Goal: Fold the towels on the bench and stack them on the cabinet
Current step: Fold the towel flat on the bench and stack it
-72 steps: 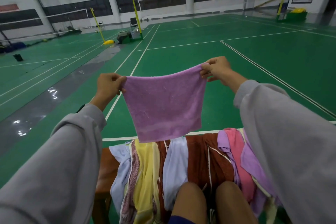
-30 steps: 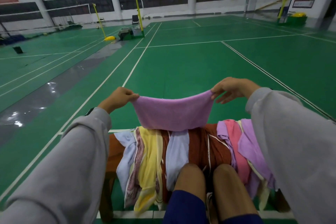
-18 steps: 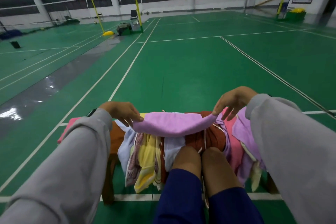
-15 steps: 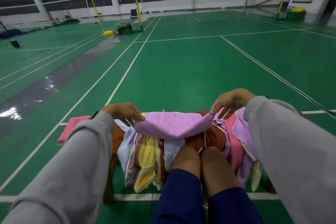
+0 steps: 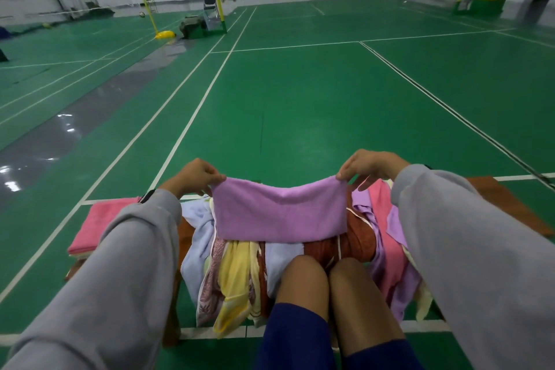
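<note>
Early: L hand (image 5: 195,179) & R hand (image 5: 368,165) each pinch a top corner of purple towel (image 5: 279,210), draped onto unfolded pile (image 5: 237,273) on bench (image 5: 498,194); pink towel (image 5: 102,225) looks folded at left end; cabinet unseen.

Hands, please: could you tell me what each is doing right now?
Left hand: pinches one corner of the purple towel.
Right hand: pinches its other corner.

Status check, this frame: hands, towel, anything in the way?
Left hand and right hand each pinch a top corner. Purple towel spread between them, over the heap of loose towels on the bench. Cabinet not in view.
</note>
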